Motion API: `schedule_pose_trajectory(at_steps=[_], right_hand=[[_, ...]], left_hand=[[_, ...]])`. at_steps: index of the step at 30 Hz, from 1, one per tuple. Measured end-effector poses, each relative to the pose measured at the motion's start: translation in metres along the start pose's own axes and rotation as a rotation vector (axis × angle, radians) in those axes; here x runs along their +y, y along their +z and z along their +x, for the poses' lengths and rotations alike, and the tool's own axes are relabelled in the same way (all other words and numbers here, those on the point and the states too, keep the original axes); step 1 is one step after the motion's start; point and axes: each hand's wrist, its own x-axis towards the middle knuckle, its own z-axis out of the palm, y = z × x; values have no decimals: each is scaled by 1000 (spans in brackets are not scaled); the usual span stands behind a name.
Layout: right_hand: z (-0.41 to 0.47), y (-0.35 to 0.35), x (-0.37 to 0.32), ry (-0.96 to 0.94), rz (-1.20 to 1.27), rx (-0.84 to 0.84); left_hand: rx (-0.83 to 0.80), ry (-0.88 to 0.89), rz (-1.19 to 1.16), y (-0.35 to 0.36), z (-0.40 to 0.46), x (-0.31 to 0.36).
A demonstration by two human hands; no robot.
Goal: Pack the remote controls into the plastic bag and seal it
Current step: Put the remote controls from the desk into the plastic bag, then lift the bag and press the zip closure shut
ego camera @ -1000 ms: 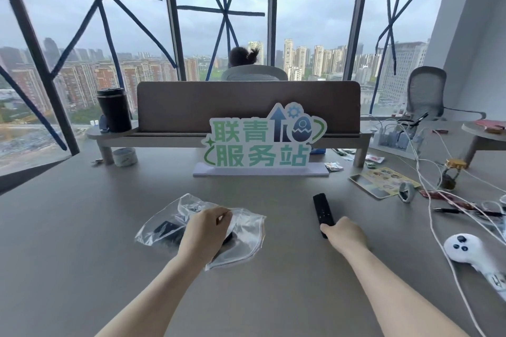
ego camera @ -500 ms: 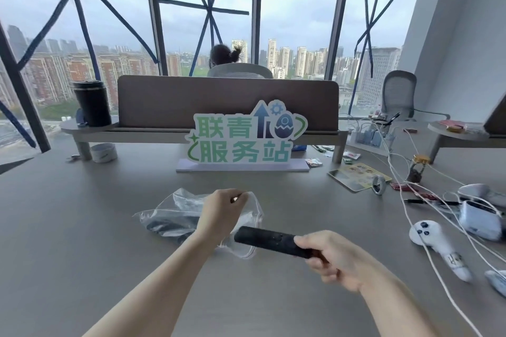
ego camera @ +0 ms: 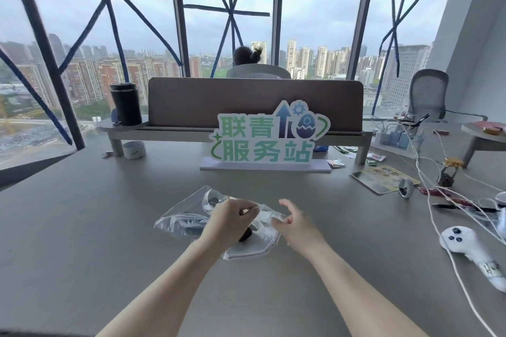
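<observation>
A clear plastic bag (ego camera: 180,220) lies on the grey table in front of me. Dark remote controls show through it; the end of one black remote (ego camera: 245,236) pokes out below my left hand. My left hand (ego camera: 228,220) pinches the upper lip of the bag's mouth. My right hand (ego camera: 294,223) hovers at the bag's right side, fingers apart and slightly blurred, touching or nearly touching the plastic, with nothing in it.
A green-lettered sign (ego camera: 269,139) stands behind the bag. To the right lie a white controller (ego camera: 465,243), white cables (ego camera: 432,216), a pen and a printed card (ego camera: 383,179). A desk shelf (ego camera: 164,131) with a black tumbler (ego camera: 126,104) runs across the back.
My right hand picked up the black remote, carried it left to the bag's mouth and let it go inside. The left hand has kept hold of the bag's opening.
</observation>
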Motion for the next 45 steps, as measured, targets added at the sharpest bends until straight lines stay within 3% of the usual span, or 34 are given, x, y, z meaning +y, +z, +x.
schedule_pose_trajectory(at_steps=[2, 5, 7, 10, 13, 17, 19, 21, 24, 29, 36, 38, 41, 43, 45], right_hand=[[13, 6, -3, -54, -98, 76], [22, 7, -2, -87, -187, 225], [19, 5, -5, -62, -102, 235], [9, -9, -17, 20, 127, 211], [3, -34, -38, 64, 439, 228], [-12, -78, -93, -84, 668, 250], [-21, -99, -123, -188, 724, 261], [-27, -115, -143, -262, 722, 287], [-30, -129, -151, -260, 662, 326], [-36, -137, -139, -193, 476, 342], [-48, -151, -132, -166, 280, 370], [-52, -157, -132, -168, 123, 429], [-62, -161, -134, -151, -386, 608], [-74, -156, -144, -317, -543, 607], [-81, -146, -158, -498, -536, 409]], left_hand=[[-63, -31, 63, -5, -3, -2], [-181, -69, 373, -16, -14, -13], [-243, -78, 509, -21, -21, -21], [-248, -119, 496, -31, -23, -28], [-27, -172, 228, -54, -8, -17], [267, -57, -117, -103, 26, 29], [334, -40, -338, -130, 40, 52], [289, -44, -496, -148, 45, 68], [175, -61, -589, -152, 42, 73], [57, -22, -535, -130, 28, 62], [207, 6, -443, -109, 22, 52], [195, -32, -523, -107, 19, 54], [156, -48, -623, -101, 15, 68], [124, -6, -625, -95, 12, 82], [109, 39, -569, -90, 13, 97]])
